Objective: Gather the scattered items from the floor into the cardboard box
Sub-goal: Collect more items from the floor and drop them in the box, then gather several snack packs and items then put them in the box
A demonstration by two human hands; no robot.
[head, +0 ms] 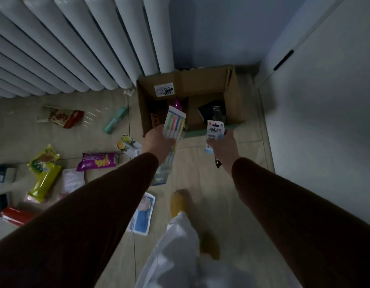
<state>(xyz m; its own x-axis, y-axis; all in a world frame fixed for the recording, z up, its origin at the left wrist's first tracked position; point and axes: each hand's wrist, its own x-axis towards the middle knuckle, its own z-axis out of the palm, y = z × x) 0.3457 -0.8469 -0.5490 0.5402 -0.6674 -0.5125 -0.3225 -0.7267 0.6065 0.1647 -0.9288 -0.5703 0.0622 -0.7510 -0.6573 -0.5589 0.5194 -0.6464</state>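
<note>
A toothbrush pack (174, 125) was gripped in the left hand (157, 140) and a small carton (215, 133) in the right hand (223, 145) beside the partly filled cardboard box (235, 96), while many packets (98, 161) remained scattered on the floor (200, 163).

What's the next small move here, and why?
Probably carry both hands a little further forward over the cardboard box and let go. The left hand grips a pack of coloured toothbrushes, the right hand a small white carton; both sit at the box's near edge, and its open top already holds items.
</note>
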